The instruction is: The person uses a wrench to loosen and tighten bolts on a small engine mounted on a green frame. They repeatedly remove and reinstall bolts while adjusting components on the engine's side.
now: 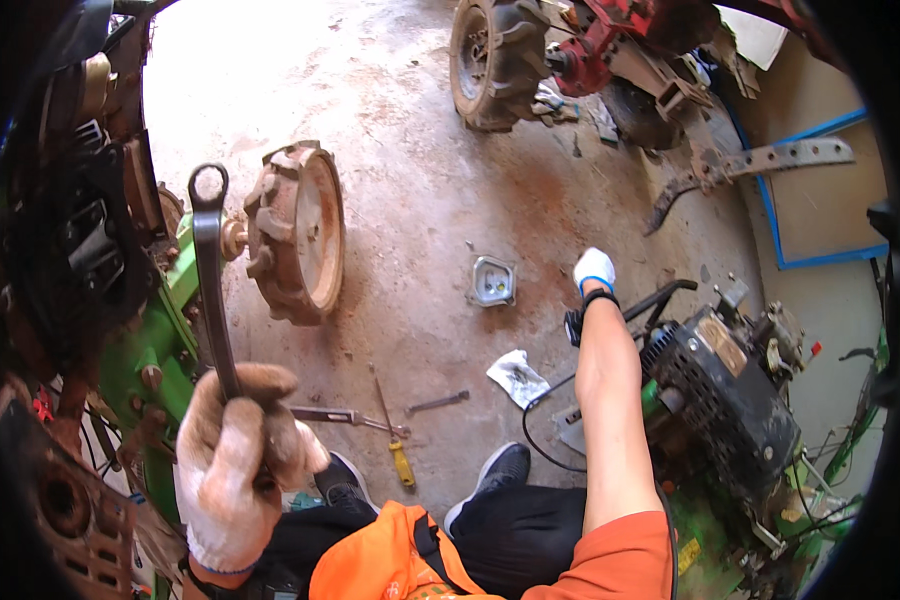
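Note:
My left hand (pixel 240 450), in a soiled white work glove, is closed around a long dark ring spanner (pixel 210 270) held upright with its ring end on top. Stretched forward on the right is my right hand (pixel 595 270), also in a white glove; it looks rounded, with its fingers hidden, above the floor and apart from the things nearby. On the floor beyond my left hand lie a wrench (pixel 335 415), a screwdriver with a yellow handle (pixel 402 465) and a short flat metal bar (pixel 437 402). A small metal pan (pixel 493 282) sits left of my right hand.
A lugged wheel (pixel 295 235) on a green machine frame (pixel 150 365) stands at left. A dark engine unit (pixel 730 395) is right of my right arm. A white cloth (pixel 518 378) lies on the concrete. Far right are a tractor wheel (pixel 495 60) and red machinery (pixel 620 50).

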